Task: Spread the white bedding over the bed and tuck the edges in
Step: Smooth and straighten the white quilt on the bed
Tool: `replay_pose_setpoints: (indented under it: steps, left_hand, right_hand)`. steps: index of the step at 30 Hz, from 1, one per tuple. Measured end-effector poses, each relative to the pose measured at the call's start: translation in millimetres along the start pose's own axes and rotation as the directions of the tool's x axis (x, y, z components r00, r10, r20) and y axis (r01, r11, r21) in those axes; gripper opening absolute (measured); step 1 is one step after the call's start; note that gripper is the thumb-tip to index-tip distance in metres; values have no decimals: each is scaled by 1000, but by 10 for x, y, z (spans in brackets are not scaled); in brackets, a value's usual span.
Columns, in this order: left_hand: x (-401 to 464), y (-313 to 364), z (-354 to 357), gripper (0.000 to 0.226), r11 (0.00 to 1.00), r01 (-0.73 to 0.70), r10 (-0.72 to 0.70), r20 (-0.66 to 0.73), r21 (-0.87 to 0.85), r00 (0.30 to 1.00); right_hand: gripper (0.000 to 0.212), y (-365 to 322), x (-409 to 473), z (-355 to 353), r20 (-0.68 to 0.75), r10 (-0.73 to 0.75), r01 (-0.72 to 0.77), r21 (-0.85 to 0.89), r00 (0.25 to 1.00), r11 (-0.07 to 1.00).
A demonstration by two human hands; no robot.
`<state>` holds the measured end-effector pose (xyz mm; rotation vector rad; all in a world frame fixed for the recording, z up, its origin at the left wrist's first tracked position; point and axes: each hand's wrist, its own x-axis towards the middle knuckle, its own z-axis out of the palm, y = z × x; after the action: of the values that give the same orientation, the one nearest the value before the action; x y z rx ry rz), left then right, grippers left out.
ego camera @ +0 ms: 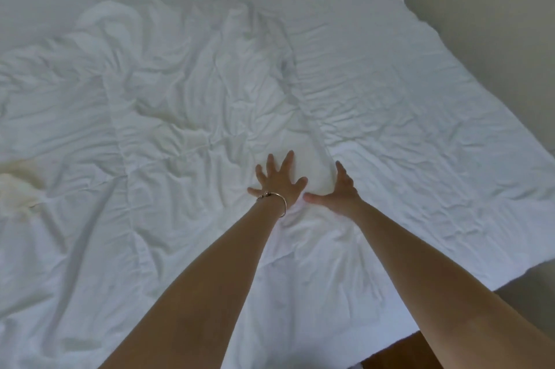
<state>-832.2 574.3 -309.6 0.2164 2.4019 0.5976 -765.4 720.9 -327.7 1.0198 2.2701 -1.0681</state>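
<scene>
The white bedding (186, 92) covers almost the whole picture and is full of wrinkles. Near the middle, a little low, the left hand (277, 181) lies flat on it with its fingers spread wide, holding nothing. A thin bracelet (277, 200) sits on that wrist. Just to its right, the right hand (339, 191) presses on the bedding too, with fingers straight and thumb pointing left. A grey floor (480, 8) shows at the upper right.
</scene>
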Motion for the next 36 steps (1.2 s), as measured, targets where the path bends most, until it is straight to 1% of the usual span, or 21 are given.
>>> replay_pose_setpoints:
  steps: [2, 4, 5, 6, 8, 10, 12, 13, 14, 16, 17, 18, 20, 21, 22, 25, 26, 28, 30, 33, 36]
  left_hand:
    - [222, 173, 89, 81, 988, 137, -139, -28, -74, 990]
    - [451, 386, 168, 100, 960, 256, -266, -84, -115, 960]
    - [557, 519, 204, 111, 944, 299, -316, -123, -140, 941]
    - [667, 656, 233, 119, 933, 324, -348, -165, -155, 923]
    - [867, 896, 281, 129, 927, 356, -374, -233, -116, 898]
    - [1040, 1000, 302, 132, 915, 402, -393, -282, -28, 875]
    - [1187, 978, 288, 133, 898, 434, -384, -347, 75, 855]
    - [1263, 945, 273, 132, 896, 423, -348, -383, 133, 856]
    - [1340, 922, 255, 132, 900, 398, -299, -410, 180, 862]
    - [1488, 941, 223, 131, 908, 355, -236, -428, 222, 872]
    - [1547, 974, 203, 132, 909, 357, -245, -418, 214, 875]
    - [1597, 1017, 189, 134, 906, 378, -280, -400, 192, 873]
    - [1698, 1052, 184, 142, 885, 443, -368, -368, 143, 854]
    - [1739, 1033, 178, 146, 872, 473, -403, -359, 129, 842]
    - [1776, 994, 167, 150, 861, 496, -431, -353, 114, 831]
    - [1847, 831, 109, 159, 840, 537, -480, -357, 77, 802]
    - [1858, 784, 79, 159, 837, 541, -480, -367, 79, 797]
    - [1862, 691, 24, 148, 838, 537, -461, -401, 95, 792]
    - [1839, 592, -36, 135, 868, 492, -430, -398, 65, 810]
    - [1754, 441, -150, 120, 931, 362, -353, -361, -46, 863]
    - [1603, 344, -250, 104, 954, 214, -284, -410, -209, 867]
  right_hand:
    - [145, -54, 222, -100, 109, -23, 15, 73, 994, 997]
    - [154, -89, 396, -81, 200, -21, 2, 94, 980, 996]
    - [157, -69, 454, -26, 191, -4, -8, 65, 982, 998]
    - [157, -36, 490, 35, 151, 7, -12, 33, 988, 999]
    - [147, 32, 530, 105, 85, -1, 0, 10, 996, 1000]
    - [134, 67, 572, 132, 93, -23, 20, 34, 995, 999]
    - [126, 64, 562, 148, 81, -41, 35, 75, 996, 997]
    - [125, 64, 560, 150, 39, -52, 49, 59, 998, 997]
    - [126, 65, 572, 139, -23, -81, 81, 6, 996, 997]
    - [137, 70, 669, 94, -109, -144, 134, -97, 984, 986]
    - [143, 67, 746, 80, -109, -137, 130, -65, 985, 989]
    - [147, 71, 817, 79, -70, -119, 120, 18, 990, 993]
    - [146, 90, 873, 135, 45, -147, 131, 251, 988, 959]
    - [143, 95, 856, 176, 85, -163, 126, 330, 983, 936]
    - [141, 89, 832, 203, 108, -160, 112, 358, 981, 927]
    - [136, -6, 892, 209, 127, -141, 100, 287, 982, 953]
    - [130, -67, 913, 201, 124, -146, 109, 263, 981, 959]
    - [121, -189, 939, 201, 119, -152, 121, 238, 981, 964]
    - [122, -280, 968, 216, 131, -147, 109, 259, 980, 960]
    - [129, -338, 1037, 231, 201, -165, 101, 294, 966, 950]
    - [127, -378, 1088, 229, 300, -235, 141, 303, 925, 942]
